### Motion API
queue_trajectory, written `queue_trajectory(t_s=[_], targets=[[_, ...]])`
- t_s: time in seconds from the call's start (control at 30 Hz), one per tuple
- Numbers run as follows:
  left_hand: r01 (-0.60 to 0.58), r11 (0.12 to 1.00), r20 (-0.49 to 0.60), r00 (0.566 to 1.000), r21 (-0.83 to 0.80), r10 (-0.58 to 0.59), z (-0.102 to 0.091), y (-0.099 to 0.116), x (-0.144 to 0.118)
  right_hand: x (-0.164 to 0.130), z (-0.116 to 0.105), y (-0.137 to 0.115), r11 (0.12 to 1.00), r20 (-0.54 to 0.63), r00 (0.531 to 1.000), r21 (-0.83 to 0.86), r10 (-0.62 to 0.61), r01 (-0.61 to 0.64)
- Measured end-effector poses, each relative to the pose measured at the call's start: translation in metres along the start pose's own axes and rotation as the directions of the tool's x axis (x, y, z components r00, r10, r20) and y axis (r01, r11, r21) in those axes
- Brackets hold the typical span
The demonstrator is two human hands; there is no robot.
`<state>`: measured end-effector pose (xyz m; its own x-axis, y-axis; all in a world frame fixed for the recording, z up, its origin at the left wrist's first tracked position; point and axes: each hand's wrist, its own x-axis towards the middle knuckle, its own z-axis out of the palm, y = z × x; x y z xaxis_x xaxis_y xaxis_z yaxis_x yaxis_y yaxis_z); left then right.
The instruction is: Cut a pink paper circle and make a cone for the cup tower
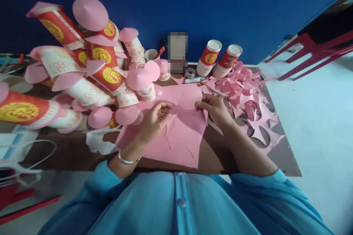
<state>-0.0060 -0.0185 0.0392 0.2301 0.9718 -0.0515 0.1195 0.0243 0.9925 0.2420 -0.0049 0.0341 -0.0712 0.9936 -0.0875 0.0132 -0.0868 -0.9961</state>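
Observation:
A pink paper circle [186, 97] is held between both hands over a pink paper sheet [182, 137] with curved cuts in it. My left hand [156, 117] pinches the circle's left edge. At the right edge, my right hand [213, 107] grips the same circle. Both hands hover just above the brown table [212, 158].
Stacked red and white paper cups with pink cone lids [91, 69] crowd the table's left. Two upright red cups [211, 58] stand at the back wall beside a tape roll [190, 72] and a glue stick [192, 80]. Pink paper scraps [248, 102] cover the right. Red chair legs [309, 51] stand far right.

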Motion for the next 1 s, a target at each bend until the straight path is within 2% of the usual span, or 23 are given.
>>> queue_trajectory(t_s=[0.03,0.07,0.13,0.2,0.23,0.3,0.43,0.53,0.63,0.77,0.83,0.9,0.93,1.0], targets=[[-0.078,0.982,0.007,0.997,0.171,0.078,-0.003,0.0,-0.004,0.002,-0.003,0.002,1.0,-0.022,1.0,0.002,-0.004,0.004],[-0.151,0.928,0.032,0.988,0.341,0.149,-0.006,0.0,-0.008,0.004,-0.004,0.004,1.0,-0.033,0.999,0.0,-0.006,0.006],[-0.245,0.736,0.112,0.968,0.631,0.226,-0.008,-0.001,-0.016,0.006,-0.003,0.011,1.0,-0.024,1.0,-0.009,-0.007,0.007],[-0.273,0.517,0.184,0.959,0.811,0.218,-0.007,-0.005,-0.022,0.007,0.002,0.019,1.0,-0.003,1.0,-0.017,-0.005,0.005],[-0.275,0.426,0.207,0.958,0.862,0.2,-0.006,-0.007,-0.024,0.007,0.004,0.022,1.0,0.006,1.0,-0.016,-0.002,0.002],[-0.279,0.3,0.237,0.957,0.912,0.168,-0.004,-0.01,-0.024,0.008,0.008,0.027,1.0,0.014,1.0,-0.007,0.008,-0.008],[-0.256,0.199,0.234,0.964,0.946,0.129,-0.001,-0.011,-0.017,0.009,0.01,0.033,1.0,-0.004,1.0,-0.015,0.02,-0.02],[-0.2,0.213,0.171,0.974,0.956,0.147,-0.005,-0.009,-0.014,0.009,0.009,0.033,1.0,-0.022,1.0,-0.013,0.003,-0.003],[-0.126,0.308,0.062,0.976,0.943,0.21,-0.012,-0.006,-0.015,0.006,0.01,0.031,0.999,0.006,1.0,0.052,0.013,-0.013],[-0.123,0.53,-0.01,0.97,0.839,0.242,-0.02,-0.002,-0.02,-0.002,0.02,0.026,0.958,0.103,0.988,0.25,0.117,-0.14],[-0.131,0.67,-0.028,0.975,0.731,0.22,-0.021,-0.002,-0.025,-0.006,0.027,0.024,0.938,0.142,0.98,0.299,0.138,-0.176],[-0.127,0.769,-0.033,0.981,0.627,0.189,-0.021,-0.002,-0.029,-0.007,0.032,0.023,0.935,0.164,0.976,0.302,0.141,-0.186],[-0.125,0.789,-0.032,0.983,0.602,0.18,-0.022,-0.003,-0.032,-0.007,0.033,0.023,0.937,0.173,0.975,0.294,0.14,-0.187],[-0.125,0.765,-0.039,0.981,0.631,0.192,-0.024,-0.005,-0.038,-0.006,0.034,0.022,0.946,0.193,0.971,0.264,0.139,-0.188]])
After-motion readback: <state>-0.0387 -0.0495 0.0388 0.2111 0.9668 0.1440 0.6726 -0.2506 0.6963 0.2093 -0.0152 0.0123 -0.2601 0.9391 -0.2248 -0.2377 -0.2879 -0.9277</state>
